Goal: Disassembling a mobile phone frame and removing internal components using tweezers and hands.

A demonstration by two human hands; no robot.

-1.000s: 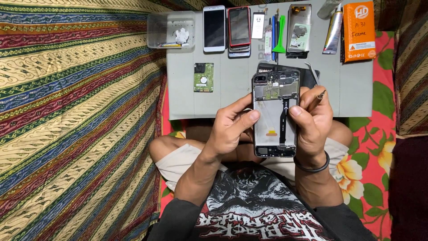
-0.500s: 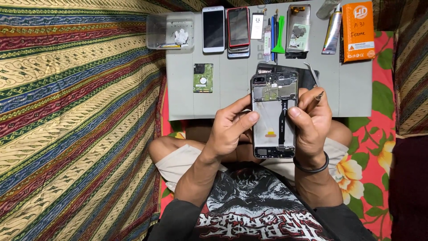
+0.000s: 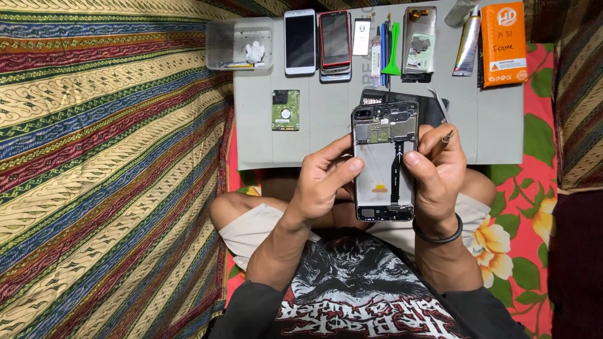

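Left hand closed on left edge of opened phone, thumb laid across frame, likely for bracing. Phone held above lap, at worktop near edge. Right hand clamped on right edge, thin tool pinched. Bare worktop seen left of phone.

A person sits cross-legged, seen from above, holding an opened phone with its back cover off, upright between both hands. The left hand grips its left edge, thumb on the frame; the right hand grips the right edge and also holds a thin tool. Behind lies a grey bench carrying a green circuit board, two phones, tools and an orange box.
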